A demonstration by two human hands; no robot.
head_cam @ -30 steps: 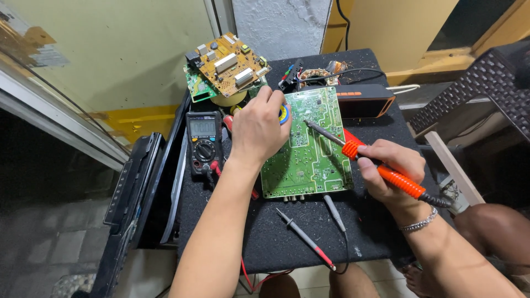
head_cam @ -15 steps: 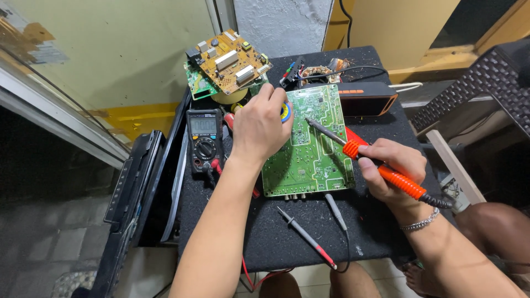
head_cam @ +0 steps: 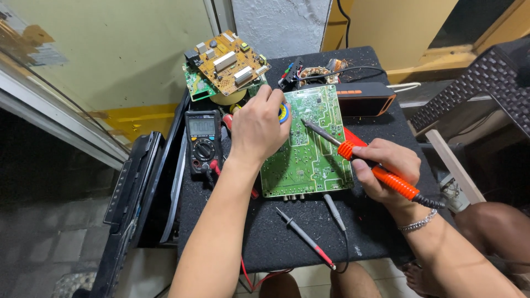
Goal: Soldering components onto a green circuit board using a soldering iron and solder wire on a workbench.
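1. A person's right hand grips an orange-handled soldering iron, its metal tip resting on a green printed circuit board that lies flat at the middle of a black, speckled table top.
2. The left hand presses on the board's left edge, fingers curled toward a small blue-and-yellow round tin; whether they pinch anything cannot be told.
3. Just left of that hand lies a black digital multimeter; its red and black test probes lie loose in front of the board.
4. Behind the board sit a tan circuit board crowded with components, a tangle of coloured wires and a black oblong box with an orange stripe.
5. A black flat panel leans against the table's left side, cut off below.
6. The left forearm hides the board's lower left corner.
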